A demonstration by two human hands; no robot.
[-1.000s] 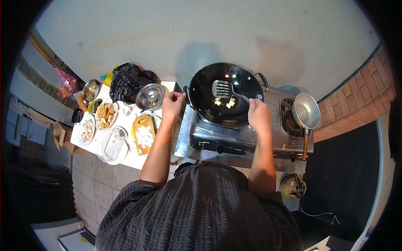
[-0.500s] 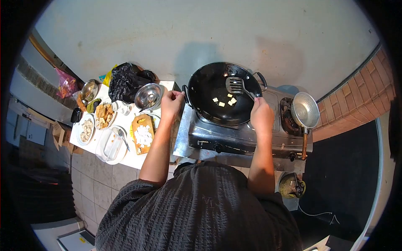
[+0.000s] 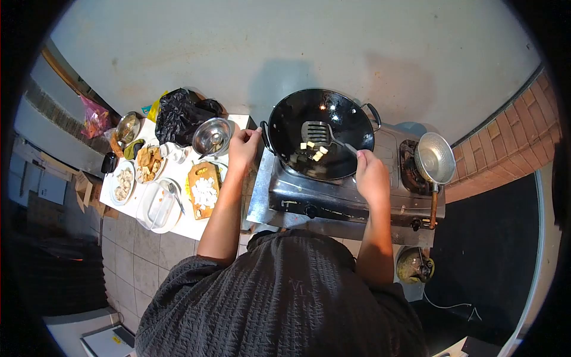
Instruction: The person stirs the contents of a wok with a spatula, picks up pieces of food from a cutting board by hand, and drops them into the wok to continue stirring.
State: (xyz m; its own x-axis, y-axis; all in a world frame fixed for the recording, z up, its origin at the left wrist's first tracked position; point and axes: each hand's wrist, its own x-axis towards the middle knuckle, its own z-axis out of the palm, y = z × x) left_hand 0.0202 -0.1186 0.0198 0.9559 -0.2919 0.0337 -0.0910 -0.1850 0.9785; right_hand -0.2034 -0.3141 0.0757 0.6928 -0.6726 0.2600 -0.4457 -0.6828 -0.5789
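Observation:
A black wok (image 3: 291,154) sits on the left burner of a steel gas stove (image 3: 285,193). My left hand (image 3: 244,146) is closed at the wok's left handle, with its fingertips against it. In my right hand (image 3: 373,169) is the handle of a slotted spatula (image 3: 318,132), its blade low inside the wok. Several pale cubes (image 3: 319,151), possibly tofu, lie just below the blade on the wok's dark, shiny bottom.
A small saucepan (image 3: 435,157) stands on the right burner. On the left table are a steel bowl (image 3: 212,137), a cutting board (image 3: 205,211) with white pieces, plates of food, a plastic container (image 3: 154,208) and a black bag (image 3: 181,113). A gas cylinder (image 3: 410,266) stands below.
The spatula blade has moved left and down inside the wok, and the cubes have shifted into a closer group. My left hand stays at the handle.

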